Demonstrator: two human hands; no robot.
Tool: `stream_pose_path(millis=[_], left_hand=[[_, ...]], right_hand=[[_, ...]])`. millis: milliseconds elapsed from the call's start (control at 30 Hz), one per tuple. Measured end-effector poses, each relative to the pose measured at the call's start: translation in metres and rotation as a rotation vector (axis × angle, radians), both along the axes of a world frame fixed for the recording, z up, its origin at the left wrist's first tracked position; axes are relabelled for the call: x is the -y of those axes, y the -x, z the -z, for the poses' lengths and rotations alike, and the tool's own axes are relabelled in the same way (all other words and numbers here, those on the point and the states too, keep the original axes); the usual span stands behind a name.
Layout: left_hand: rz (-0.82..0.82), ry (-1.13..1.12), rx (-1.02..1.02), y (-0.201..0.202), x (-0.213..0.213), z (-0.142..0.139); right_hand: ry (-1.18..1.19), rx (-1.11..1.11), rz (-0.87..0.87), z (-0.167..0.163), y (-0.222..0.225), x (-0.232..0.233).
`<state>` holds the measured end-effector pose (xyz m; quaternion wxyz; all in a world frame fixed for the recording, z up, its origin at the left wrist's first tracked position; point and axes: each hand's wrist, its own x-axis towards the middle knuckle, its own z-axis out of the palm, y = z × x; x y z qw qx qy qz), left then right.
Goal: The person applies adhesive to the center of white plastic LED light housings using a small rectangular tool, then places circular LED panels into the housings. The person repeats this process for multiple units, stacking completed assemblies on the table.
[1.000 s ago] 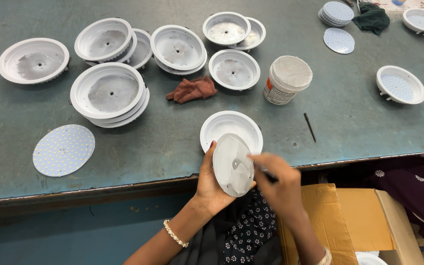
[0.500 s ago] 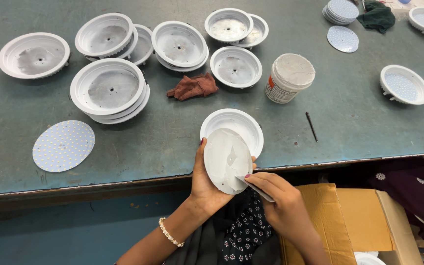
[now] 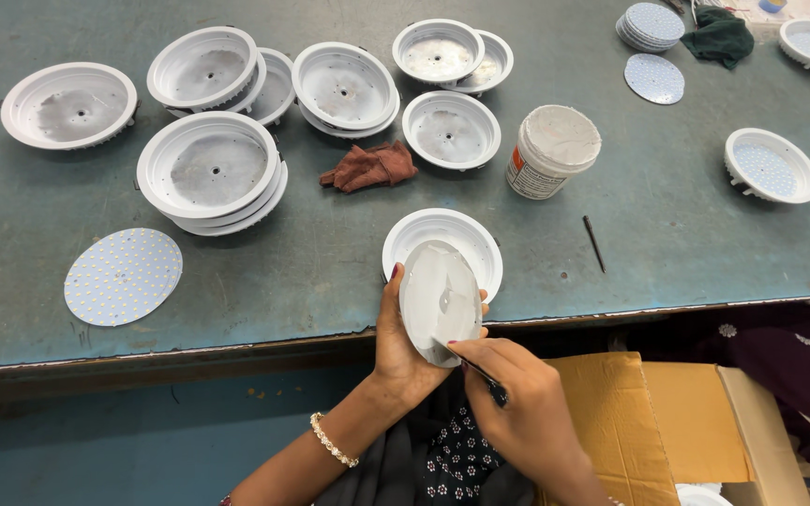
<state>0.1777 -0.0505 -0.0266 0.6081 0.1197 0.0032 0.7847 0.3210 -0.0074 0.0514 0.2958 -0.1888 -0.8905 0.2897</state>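
My left hand [image 3: 399, 342] holds a round white disc [image 3: 439, 298] tilted on edge, its face smeared with grey-white paste. My right hand [image 3: 520, 408] grips a thin dark stick [image 3: 478, 373] whose tip touches the disc's lower edge. Just behind the disc, a white round lamp housing [image 3: 442, 240] lies on the green table [image 3: 330, 262] near its front edge. A white paste tub [image 3: 551, 150] stands farther back to the right.
Several white housings [image 3: 210, 169] lie across the table's back, some stacked. A brown rag [image 3: 369, 166] lies mid-table, a dotted LED disc [image 3: 123, 275] at left, a thin dark stick [image 3: 593, 243] at right. A cardboard box [image 3: 653, 422] sits below the edge.
My right hand has dropped from the disc's right side to its lower edge with the stick. The disc has turned a little in my left hand.
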Motion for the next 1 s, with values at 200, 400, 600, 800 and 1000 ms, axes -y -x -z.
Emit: stream_pose_path(millis=[200,400,600,800,1000], left_hand=[[0.091,0.238,0.098,-0.005,-0.001,-0.005],[0.095,0.16,0.116,0.009,-0.002,-0.007],[0.144,0.037,0.145,0.008,-0.006,-0.006],[0.069,0.167,0.132,0.004,-0.008,-0.007],[0.116,0.113,0.119,0.009,-0.003,-0.008]], right_hand=[[-0.09,-0.059,-0.093,-0.006,0.014,-0.03],[-0.159,0.023,-0.281,0.007,0.004,-0.036],[-0.055,-0.012,-0.192,0.013,-0.02,-0.036],[-0.126,-0.055,-0.179,0.018,-0.013,-0.021],[0.008,0.002,-0.192,0.01,-0.027,-0.037]])
